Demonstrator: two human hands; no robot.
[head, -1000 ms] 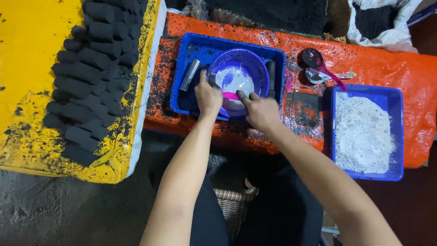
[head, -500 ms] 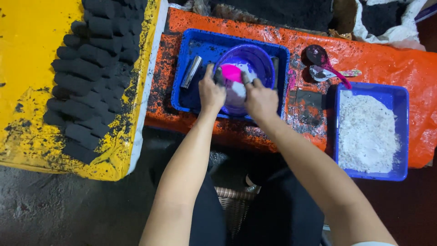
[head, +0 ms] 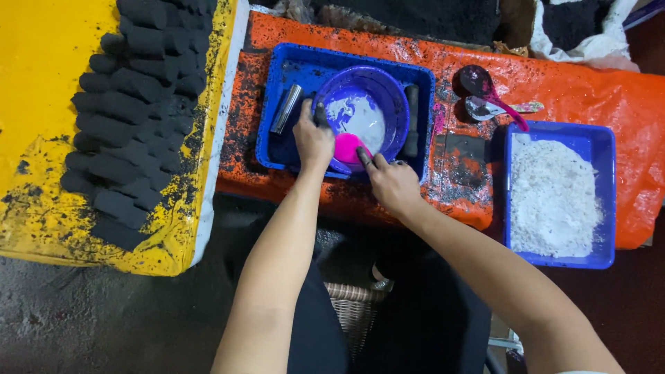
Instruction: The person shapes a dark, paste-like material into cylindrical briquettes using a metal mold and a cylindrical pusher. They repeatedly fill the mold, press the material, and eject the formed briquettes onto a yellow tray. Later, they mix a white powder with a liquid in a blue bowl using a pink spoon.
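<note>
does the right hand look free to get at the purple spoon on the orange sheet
Probably yes. The right hand sits at the bowl rim, and the purple spoon lies uncovered on the orange sheet to its right, nothing between.

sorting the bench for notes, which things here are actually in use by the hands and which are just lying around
In use:
left hand
right hand
round purple plastic bowl with white paste
bright pink scoop
blue plastic tray under the bowl

Lying about:
blue tub of white powder
purple spoon
metal tube
rows of black briquettes
</note>
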